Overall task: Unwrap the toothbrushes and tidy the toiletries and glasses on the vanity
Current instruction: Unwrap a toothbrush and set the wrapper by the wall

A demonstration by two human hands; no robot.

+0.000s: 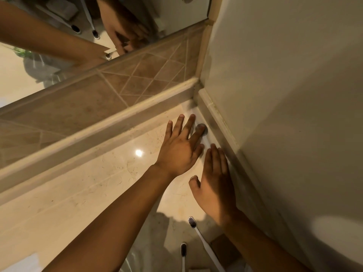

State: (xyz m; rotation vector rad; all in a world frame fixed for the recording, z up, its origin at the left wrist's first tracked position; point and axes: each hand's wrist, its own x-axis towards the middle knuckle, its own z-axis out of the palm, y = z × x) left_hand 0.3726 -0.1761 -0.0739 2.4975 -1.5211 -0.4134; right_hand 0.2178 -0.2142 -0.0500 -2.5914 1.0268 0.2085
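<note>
- Reaching into the far right corner of the glossy beige marble counter (pixel 82 185), left hand (pixel 179 152) with fingers spread and straight, flat over a white-handled toothbrush (pixel 204 138) with a dark head, lying along the wall trim.
- Right hand (pixel 214 185) flat beside it, fingers straight, gripping nothing.
- Two more white toothbrushes with dark bristles lie bare near the counter's near edge: one angled (pixel 204 242), one shorter in view (pixel 183 254).
- Judgement: unwrapping looks done for these; lining up under way.
- Glasses, other toiletries not in view, likely left.
- Mirror (pixel 59 26) above reflects hands.
</note>
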